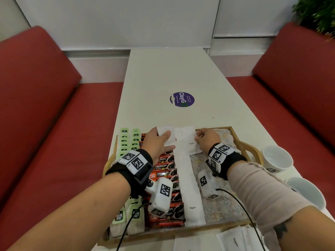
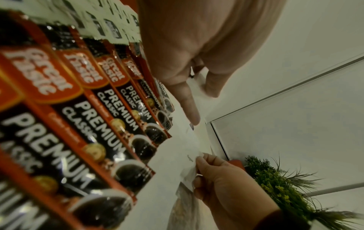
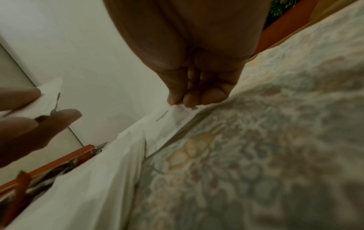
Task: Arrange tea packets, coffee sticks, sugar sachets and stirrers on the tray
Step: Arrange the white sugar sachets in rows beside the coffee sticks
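A wooden tray (image 1: 251,146) with a floral liner (image 3: 256,140) holds green tea packets (image 1: 129,140) on the left, then red and black coffee sticks (image 1: 165,165) (image 2: 88,116), then a column of white sugar sachets (image 1: 189,180). At the tray's far end my left hand (image 1: 164,135) (image 2: 201,105) holds a white sachet (image 1: 167,130) (image 3: 47,99) between thumb and fingers. Beside it my right hand (image 1: 198,137) (image 3: 181,101) pinches the edge of another sugar sachet (image 1: 193,144) (image 3: 175,119) lying at the head of the column. I see no stirrers.
Two white cups (image 1: 277,156) (image 1: 306,192) stand on the table right of the tray. Loose sugar sachets (image 1: 233,240) lie by the tray's near edge. A purple sticker (image 1: 182,99) marks the table beyond. Red benches (image 1: 45,124) flank the table.
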### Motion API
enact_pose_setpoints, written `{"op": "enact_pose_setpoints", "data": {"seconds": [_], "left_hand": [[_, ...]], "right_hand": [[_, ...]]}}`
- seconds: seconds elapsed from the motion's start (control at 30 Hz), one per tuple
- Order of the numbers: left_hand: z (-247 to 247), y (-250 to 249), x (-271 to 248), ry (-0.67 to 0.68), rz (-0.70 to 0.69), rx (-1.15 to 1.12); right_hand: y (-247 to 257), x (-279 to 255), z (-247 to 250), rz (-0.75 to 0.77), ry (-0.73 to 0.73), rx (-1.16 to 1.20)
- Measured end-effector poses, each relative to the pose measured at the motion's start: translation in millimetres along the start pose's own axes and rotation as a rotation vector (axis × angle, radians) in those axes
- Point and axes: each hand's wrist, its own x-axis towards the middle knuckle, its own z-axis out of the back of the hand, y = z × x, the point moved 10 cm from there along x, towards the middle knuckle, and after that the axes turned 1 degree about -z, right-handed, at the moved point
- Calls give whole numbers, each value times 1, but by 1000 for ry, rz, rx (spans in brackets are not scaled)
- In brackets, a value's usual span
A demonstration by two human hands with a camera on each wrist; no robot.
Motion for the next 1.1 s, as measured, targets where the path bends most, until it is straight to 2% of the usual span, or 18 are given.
{"op": "enact_pose_setpoints", "data": {"seconds": [0.3, 0.43, 0.53, 0.63, 0.7, 0.87, 0.97, 1.1], "left_hand": [[9, 10, 11, -57, 49, -2], [9, 5, 8, -53, 12, 58], [5, -1, 0, -40, -26, 126], [-2, -6, -7, -29, -62, 143], [-5, -7, -11, -27, -64, 150], [-12, -12, -17, -16, -104, 191], [-15, -14, -19, -15, -125, 216], [-13, -12, -20, -37, -120, 205]], "right_hand": [[-1, -2, 4, -9, -32, -41], [19, -12, 18, 111, -111, 56], [45, -28, 13, 260, 6, 188], [63, -46, 4, 327, 149, 254], [66, -52, 4, 349, 165, 245], [58, -54, 12, 310, 127, 265], [43, -48, 25, 243, 33, 261], [11, -31, 32, 111, -28, 98]]}}
